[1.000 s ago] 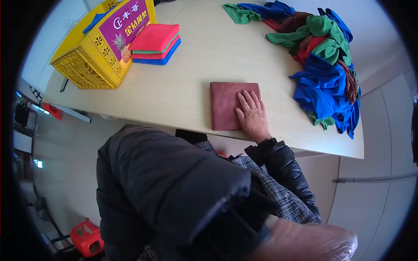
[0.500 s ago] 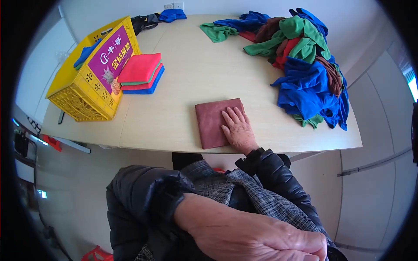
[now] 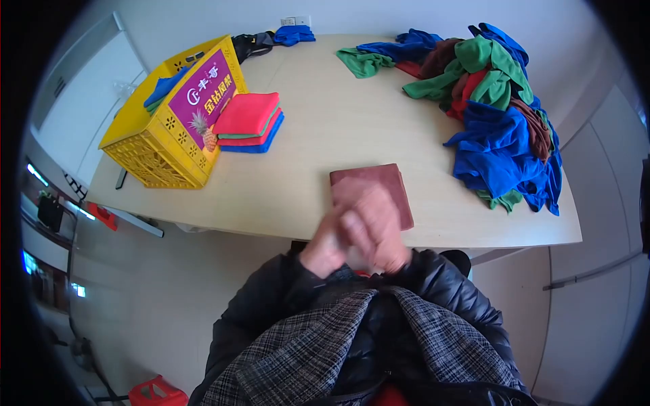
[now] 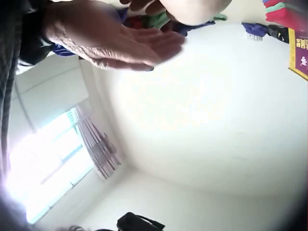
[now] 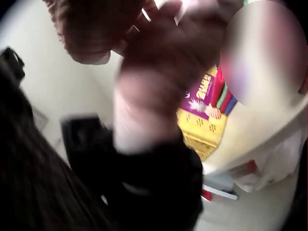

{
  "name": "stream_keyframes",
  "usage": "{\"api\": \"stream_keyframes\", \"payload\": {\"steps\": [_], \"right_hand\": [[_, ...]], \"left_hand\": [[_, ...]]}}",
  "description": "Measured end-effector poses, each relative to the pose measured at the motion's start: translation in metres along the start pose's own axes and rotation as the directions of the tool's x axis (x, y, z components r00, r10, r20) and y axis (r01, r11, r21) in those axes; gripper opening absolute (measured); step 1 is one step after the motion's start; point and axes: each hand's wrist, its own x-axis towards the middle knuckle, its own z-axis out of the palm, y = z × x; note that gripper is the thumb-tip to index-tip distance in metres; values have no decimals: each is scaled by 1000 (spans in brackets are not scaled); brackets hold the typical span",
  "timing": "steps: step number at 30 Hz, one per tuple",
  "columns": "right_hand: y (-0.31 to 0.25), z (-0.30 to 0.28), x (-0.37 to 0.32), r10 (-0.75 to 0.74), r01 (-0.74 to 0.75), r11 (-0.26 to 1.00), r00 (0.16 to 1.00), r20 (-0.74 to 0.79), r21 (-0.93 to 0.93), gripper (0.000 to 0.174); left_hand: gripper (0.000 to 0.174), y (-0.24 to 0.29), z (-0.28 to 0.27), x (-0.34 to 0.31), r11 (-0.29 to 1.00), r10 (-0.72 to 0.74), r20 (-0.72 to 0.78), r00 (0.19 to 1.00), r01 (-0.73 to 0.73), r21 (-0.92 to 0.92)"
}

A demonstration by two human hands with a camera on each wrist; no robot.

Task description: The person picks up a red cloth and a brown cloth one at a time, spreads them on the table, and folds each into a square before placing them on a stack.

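Both hands are together, blurred, over the near edge of the table. The left hand (image 3: 326,242) comes from the left and meets the right hand (image 3: 380,227), overlapping it in the head view. In the left wrist view the right hand (image 4: 113,41) has its fingers straight. The right wrist view shows the left hand (image 5: 154,86) with fingers extended and no cloth between the hands. Just beyond them a brown folded cloth (image 3: 384,174) lies flat on the table, partly hidden by the hands.
On the left stands a yellow crate (image 3: 152,159) with a pineapple label and blue cloth inside. Beside it is a stack of folded cloths (image 3: 247,116). A loose heap of blue, green, red and brown cloths (image 3: 491,128) lies at the right. A red stool (image 3: 157,392) stands below.
The right hand has lifted off the brown cloth. The left arm has swung from close under the camera toward the table, and the hands have come together.
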Motion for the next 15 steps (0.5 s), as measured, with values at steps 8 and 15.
{"api": "stream_keyframes", "payload": {"steps": [8, 15], "right_hand": [[-59, -13, 27, -223, 225, 974, 974, -51, 41, 19], [-35, -19, 31, -304, 305, 952, 948, -92, 4, 16]], "left_hand": [[25, -18, -28, 75, 889, -372, 883, 286, 383, 250], [26, -6, -13, 22, 852, -166, 802, 573, -327, 409]]}}
